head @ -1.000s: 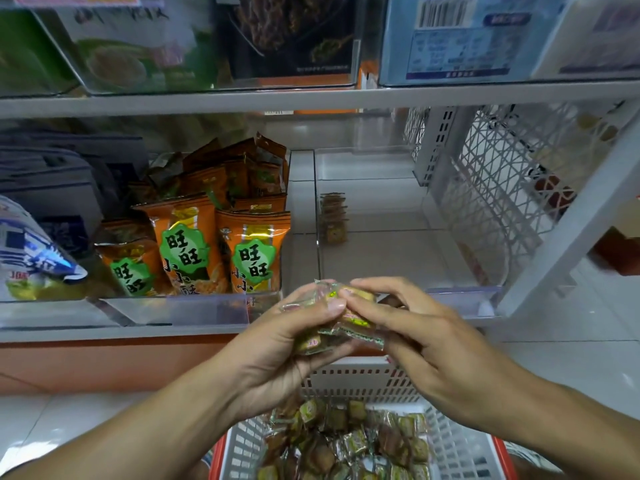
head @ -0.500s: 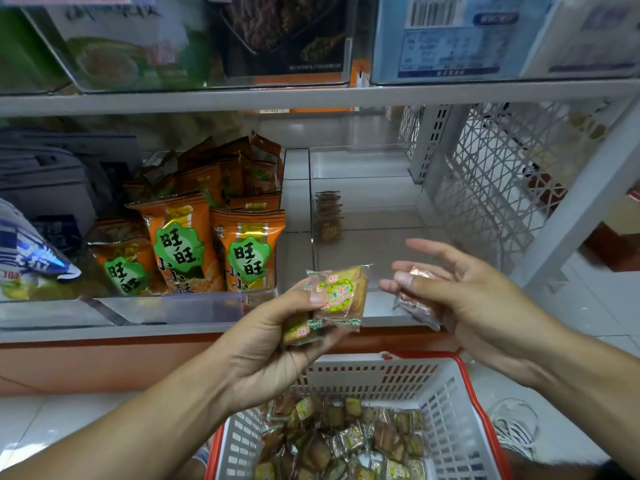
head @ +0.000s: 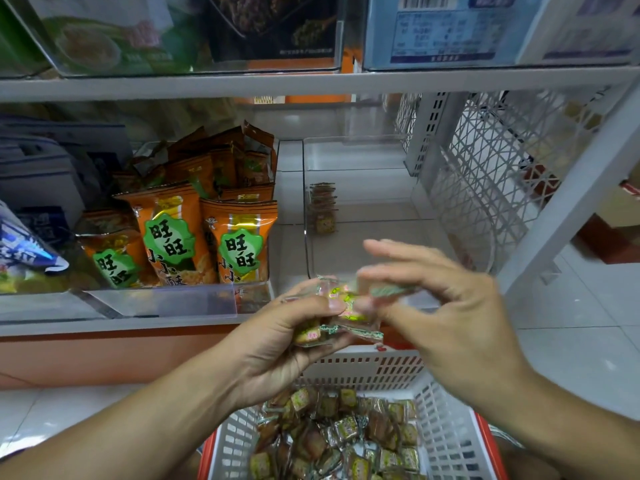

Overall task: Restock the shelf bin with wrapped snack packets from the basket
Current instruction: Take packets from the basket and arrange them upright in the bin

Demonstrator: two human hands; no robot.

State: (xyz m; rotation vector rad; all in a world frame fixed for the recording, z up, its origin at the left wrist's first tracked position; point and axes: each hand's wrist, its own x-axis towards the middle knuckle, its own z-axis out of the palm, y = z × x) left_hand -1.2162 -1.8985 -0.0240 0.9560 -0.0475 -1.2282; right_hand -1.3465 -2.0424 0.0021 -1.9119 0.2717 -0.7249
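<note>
Left hand (head: 277,344) curled round a small stack of wrapped snack packets (head: 341,315), thumb pressed on top, above the white basket (head: 446,424) heaped with more. Right hand (head: 446,306) blurred, thumb and forefinger pinching one packet against the stack, other fingers spread. Behind, clear shelf bin (head: 363,157), few packets upright at its left wall.

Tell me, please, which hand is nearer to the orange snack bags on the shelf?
Left. The left hand holds small packets just below and right of the orange snack bags; the right hand is farther right, before the clear bin.
</note>
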